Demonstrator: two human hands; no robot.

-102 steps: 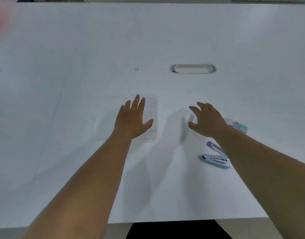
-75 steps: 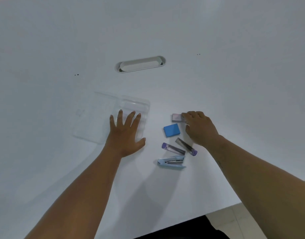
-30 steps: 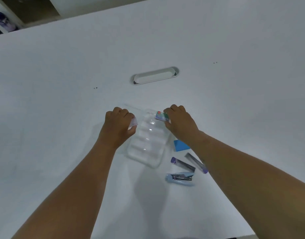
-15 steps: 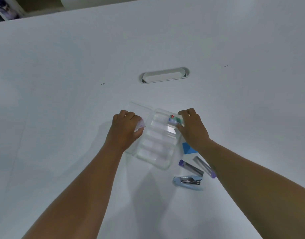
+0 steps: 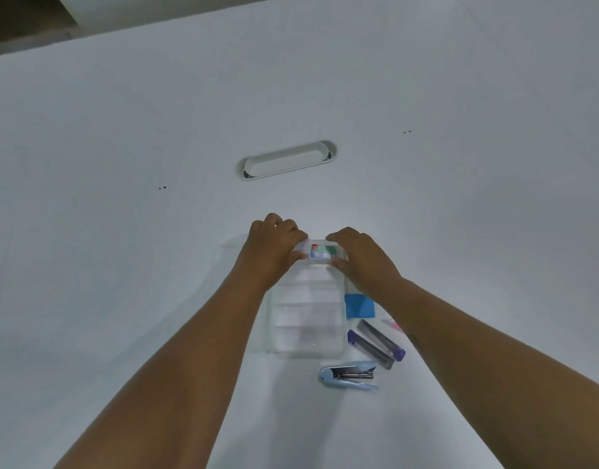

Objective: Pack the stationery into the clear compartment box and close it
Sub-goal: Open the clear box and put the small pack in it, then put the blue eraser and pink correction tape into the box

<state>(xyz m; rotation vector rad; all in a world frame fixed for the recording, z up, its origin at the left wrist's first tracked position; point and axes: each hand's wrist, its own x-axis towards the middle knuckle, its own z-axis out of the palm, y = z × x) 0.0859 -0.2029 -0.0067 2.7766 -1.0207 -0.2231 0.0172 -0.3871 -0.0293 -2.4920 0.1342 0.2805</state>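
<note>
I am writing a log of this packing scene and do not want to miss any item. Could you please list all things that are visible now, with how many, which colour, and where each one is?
clear compartment box: 1, transparent, centre of table, lid open
staples box: 1, white with green and red label, at the box's far end, between both hands
blue pad: 1, blue, right of the box
lead tubes: 2, grey with purple caps, right of the box's near corner
stapler: 1, light blue, nearer than the box
pink item: 1, mostly hidden by right forearm
cable slot: 1, white, far on table
table: 1, white
left hand: 1, at box's far left
right hand: 1, on staples box
</note>
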